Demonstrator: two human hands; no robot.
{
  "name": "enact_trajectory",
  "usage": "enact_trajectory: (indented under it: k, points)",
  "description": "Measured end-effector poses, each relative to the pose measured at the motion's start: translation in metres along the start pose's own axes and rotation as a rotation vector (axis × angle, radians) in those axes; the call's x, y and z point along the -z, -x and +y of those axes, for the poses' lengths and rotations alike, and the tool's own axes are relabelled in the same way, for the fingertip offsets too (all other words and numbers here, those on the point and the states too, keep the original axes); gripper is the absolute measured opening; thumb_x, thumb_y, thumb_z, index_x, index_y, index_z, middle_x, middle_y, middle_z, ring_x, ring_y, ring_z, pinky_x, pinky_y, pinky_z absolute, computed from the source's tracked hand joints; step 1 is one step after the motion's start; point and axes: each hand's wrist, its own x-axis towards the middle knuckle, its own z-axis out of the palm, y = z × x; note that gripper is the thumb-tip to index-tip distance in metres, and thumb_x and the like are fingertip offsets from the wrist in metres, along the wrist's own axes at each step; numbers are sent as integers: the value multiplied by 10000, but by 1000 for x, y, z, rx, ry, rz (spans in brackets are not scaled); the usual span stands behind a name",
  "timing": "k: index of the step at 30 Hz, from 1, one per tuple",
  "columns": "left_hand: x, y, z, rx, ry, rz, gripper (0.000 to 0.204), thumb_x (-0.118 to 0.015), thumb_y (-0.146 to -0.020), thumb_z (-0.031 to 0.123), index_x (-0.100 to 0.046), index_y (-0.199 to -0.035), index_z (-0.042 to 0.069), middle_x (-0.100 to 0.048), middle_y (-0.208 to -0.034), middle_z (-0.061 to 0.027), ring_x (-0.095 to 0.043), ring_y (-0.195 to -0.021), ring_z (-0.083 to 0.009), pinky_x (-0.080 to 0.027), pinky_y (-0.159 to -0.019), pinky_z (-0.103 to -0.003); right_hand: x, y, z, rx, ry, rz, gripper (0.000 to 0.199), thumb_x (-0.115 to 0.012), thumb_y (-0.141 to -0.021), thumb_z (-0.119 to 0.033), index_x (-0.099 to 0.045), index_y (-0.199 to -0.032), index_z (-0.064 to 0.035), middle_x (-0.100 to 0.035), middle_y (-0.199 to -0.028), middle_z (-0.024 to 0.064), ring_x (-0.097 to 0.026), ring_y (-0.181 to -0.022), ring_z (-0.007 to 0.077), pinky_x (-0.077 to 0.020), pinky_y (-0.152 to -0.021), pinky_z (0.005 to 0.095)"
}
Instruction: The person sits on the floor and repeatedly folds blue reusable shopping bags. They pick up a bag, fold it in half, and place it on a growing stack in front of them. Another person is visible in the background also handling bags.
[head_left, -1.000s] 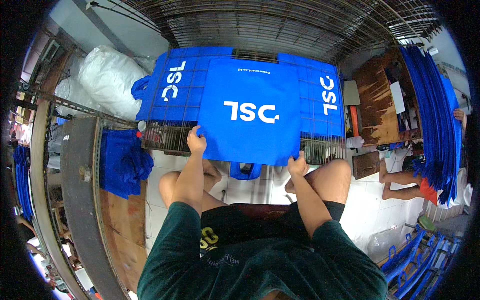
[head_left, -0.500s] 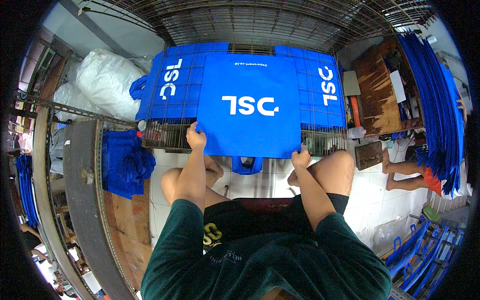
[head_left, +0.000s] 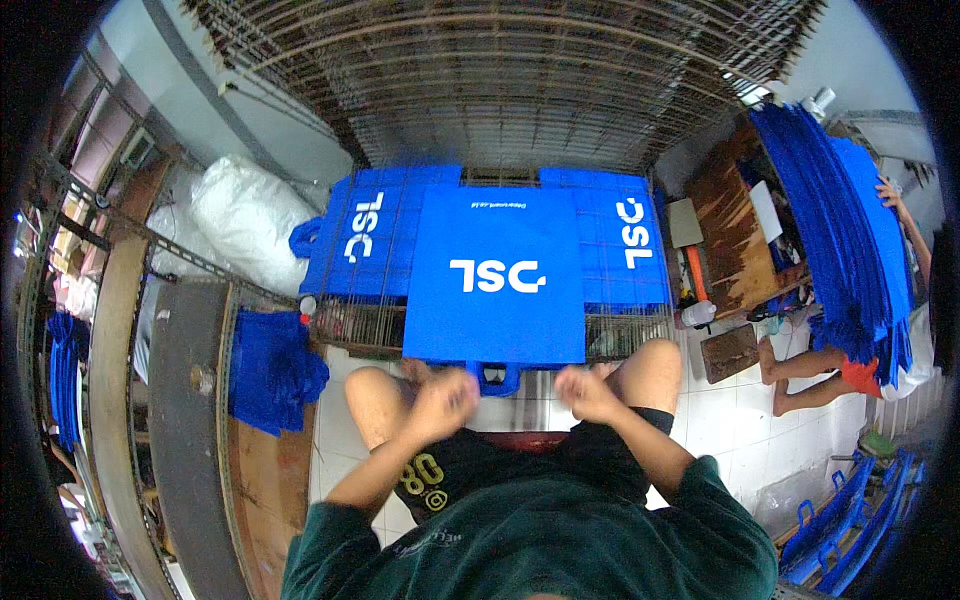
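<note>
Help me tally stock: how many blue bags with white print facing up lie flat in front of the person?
3: the left bag, the right bag, and the middle bag between them, overlapping their inner edges. More may be hidden underneath.

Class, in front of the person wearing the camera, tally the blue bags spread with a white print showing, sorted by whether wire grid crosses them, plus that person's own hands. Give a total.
Bags under wire grid: 2 (left bag, right bag)
Bags without grid across: 1 (middle bag)
Hands: 2 (left hand, right hand)
Total: 5
</note>
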Motion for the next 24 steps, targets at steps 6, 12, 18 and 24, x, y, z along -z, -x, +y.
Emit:
enact_trajectory:
  k: [6, 12, 18, 24]
  points:
    - [-24, 148, 30, 366, 266, -572, 214, -574, -789, 136, -568, -983, 47, -615, -798, -112, -601, -714, -258, -470, -661, -334, -8, 143, -38, -321, 49, -638, 179, -634, -796, -94, -576, -961, -53, -586, -799, 42, -556, -669, 121, -450, -589, 267]
    - [-13, 156, 69, 402, 19, -594, 318, -591, -777, 239, -573, -1031, 47, -634, -834, -137, -621, -748, -297, -475, -678, -351, -5, 177, -67, -30, 218, -406, 266, -646, -729, -83, -584, -987, -65, -616, -889, 56, -560, -786, 154, -447, -727, 320]
    - [-28, 157, 58, 393, 97, -573, 365, -598, -767, 279, -572, -1046, 44, -636, -843, -149, -624, -761, -306, -476, -683, -356, -6, 162, -75, -258, -445, -699, 316, -695, -764, -181, -605, -1013, -8, -618, -921, 19, -526, -819, 99, -456, -715, 259]
    - [-42, 145, 43, 389, 165, -572, 413, -605, -757, 320, -572, -1062, 42, -638, -853, -162, -627, -773, -314, -477, -687, -362, -13, 141, -77, -453, -570, -894, 455, -729, -750, -285, -593, -1057, 22, -623, -989, 19, -551, -848, 107, -460, -758, 271]
